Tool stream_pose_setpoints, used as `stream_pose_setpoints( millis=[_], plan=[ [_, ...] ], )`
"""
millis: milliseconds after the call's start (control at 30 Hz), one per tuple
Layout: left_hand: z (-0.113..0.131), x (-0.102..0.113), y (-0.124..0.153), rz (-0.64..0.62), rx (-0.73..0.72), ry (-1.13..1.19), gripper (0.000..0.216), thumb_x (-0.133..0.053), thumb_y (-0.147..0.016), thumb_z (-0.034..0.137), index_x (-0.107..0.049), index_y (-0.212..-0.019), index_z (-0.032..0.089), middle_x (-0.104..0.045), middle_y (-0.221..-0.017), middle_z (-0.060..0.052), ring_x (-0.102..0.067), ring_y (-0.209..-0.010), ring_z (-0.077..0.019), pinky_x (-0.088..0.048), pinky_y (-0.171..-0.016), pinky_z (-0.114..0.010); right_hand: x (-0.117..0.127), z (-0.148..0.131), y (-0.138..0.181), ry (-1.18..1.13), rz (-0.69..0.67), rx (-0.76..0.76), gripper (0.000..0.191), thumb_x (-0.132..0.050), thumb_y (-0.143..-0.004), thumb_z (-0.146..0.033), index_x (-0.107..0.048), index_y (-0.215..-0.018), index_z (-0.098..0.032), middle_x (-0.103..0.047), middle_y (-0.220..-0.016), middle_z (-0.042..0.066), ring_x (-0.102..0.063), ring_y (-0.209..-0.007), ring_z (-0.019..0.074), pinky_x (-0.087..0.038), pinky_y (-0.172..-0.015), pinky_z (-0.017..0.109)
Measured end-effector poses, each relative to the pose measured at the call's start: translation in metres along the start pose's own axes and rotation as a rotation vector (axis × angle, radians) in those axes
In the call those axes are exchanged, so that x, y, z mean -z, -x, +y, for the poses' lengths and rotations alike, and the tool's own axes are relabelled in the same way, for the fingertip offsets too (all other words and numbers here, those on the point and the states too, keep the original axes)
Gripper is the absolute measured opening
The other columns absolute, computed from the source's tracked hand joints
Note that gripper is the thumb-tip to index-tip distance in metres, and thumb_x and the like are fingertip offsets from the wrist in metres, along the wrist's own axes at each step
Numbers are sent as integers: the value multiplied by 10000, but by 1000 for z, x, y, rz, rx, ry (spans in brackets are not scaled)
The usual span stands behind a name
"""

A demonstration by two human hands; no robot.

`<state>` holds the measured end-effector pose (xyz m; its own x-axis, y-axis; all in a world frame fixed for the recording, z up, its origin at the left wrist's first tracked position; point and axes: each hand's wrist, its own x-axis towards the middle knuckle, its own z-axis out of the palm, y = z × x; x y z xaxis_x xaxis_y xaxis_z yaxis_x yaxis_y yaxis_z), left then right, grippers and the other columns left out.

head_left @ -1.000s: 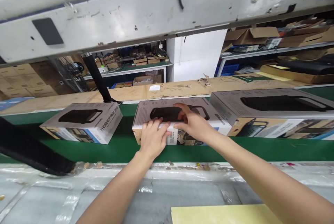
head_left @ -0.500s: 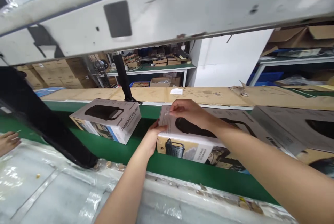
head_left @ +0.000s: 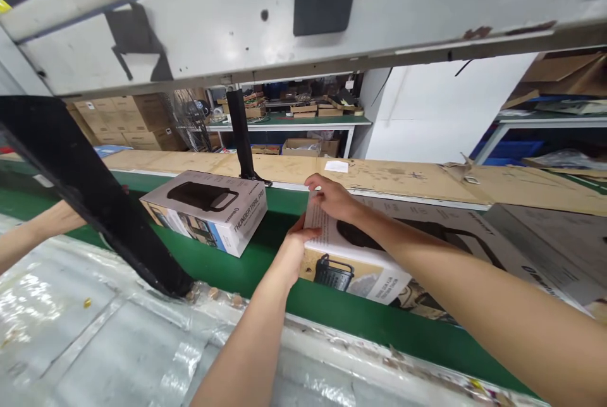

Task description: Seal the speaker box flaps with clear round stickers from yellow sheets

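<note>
A printed speaker box (head_left: 363, 271) lies flat on a green conveyor belt (head_left: 327, 312) in front of me. My left hand (head_left: 294, 248) grips its left end, thumb on the top face and fingers over the end panel. At the far left corner of the same box is my right hand (head_left: 332, 197), its fingers bent over the top edge. What lies under those fingertips is hidden. To the left sits a similar box marked Thunder Trail Pro (head_left: 208, 205), apart from my hands. Another printed box (head_left: 550, 230) stands just beyond the right end of mine.
A black slanted post (head_left: 109, 205) rises at left, and a white metal beam (head_left: 213, 34) crosses overhead. Another person's arm (head_left: 42, 230) reaches in behind the post. Cardboard sheeting (head_left: 379, 173) covers the far side; a plastic-covered surface (head_left: 142, 344) lies nearest me.
The view has shifted, so the scene sits farther right. My right hand has gone from the top face to the far corner edge. The other person's arm reaches farther in.
</note>
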<state>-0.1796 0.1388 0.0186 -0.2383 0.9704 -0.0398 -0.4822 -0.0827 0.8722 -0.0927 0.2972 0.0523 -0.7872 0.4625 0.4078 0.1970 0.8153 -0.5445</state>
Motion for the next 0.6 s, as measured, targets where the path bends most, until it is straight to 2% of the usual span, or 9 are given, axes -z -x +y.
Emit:
stream_pose_setpoints(
  millis=[67,167,233,300,367,433,500,600],
  plan=[
    [-2,1,-4,24,1,5,585,-717,-640,242,-706,-1220,169,-776,-969,-51,-732,-901,-261,-534,-813,-329,4,-6,6,86,-27,96,457,-459,-827,17,-634,-1188,-203,-693,-1167,88,-652,-993,213,-515,-922,402],
    [-2,0,-6,105,-21,-13,492,-708,-636,245,-707,-1115,135,-756,-873,-43,-721,-813,-255,-535,-747,-325,11,-28,13,203,-190,227,325,-540,-846,11,-724,-1005,-204,-733,-1110,78,-616,-1148,250,-471,-1025,420],
    [-1,-3,-4,226,-37,-38,508,-687,-670,211,-663,-1169,117,-738,-833,-28,-718,-764,-238,-536,-708,-310,12,-47,12,275,-273,221,219,-609,-866,-7,-723,-883,-194,-742,-1045,84,-585,-1211,278,-425,-1080,456],
    [2,-7,-2,349,-53,-60,655,-670,-696,139,-556,-1341,136,-736,-863,-9,-721,-755,-207,-540,-703,-280,9,-60,6,335,-302,137,206,-621,-879,7,-712,-844,-175,-736,-1017,102,-532,-1292,314,-339,-1154,515],
    [6,-11,-2,395,-73,-77,811,-668,-684,76,-452,-1458,182,-748,-932,-11,-731,-774,-190,-559,-719,-262,7,-62,0,372,-307,11,233,-612,-898,4,-722,-1013,-166,-725,-1121,115,-497,-1333,351,-298,-1169,591],
    [9,-11,-4,327,-61,-105,793,-671,-680,74,-493,-1445,181,-761,-980,-45,-746,-819,-212,-594,-752,-282,9,-56,8,394,-257,-137,353,-548,-965,-57,-629,-1294,-156,-638,-1350,155,-481,-1348,382,-354,-1129,612],
    [12,-8,-6,226,-37,-147,662,-669,-692,101,-604,-1349,156,-767,-985,-68,-752,-858,-232,-615,-782,-302,17,-52,40,420,-198,-252,417,-467,-996,-70,-537,-1404,-125,-546,-1470,191,-459,-1373,383,-387,-1118,582],
    [18,0,-8,193,-15,-264,482,-672,-700,146,-707,-1181,154,-763,-944,-52,-743,-838,-218,-615,-758,-285,41,-60,134,448,-126,-292,410,-432,-988,-45,-573,-1360,-142,-528,-1502,166,-428,-1423,339,-359,-1169,547]
  ],
)
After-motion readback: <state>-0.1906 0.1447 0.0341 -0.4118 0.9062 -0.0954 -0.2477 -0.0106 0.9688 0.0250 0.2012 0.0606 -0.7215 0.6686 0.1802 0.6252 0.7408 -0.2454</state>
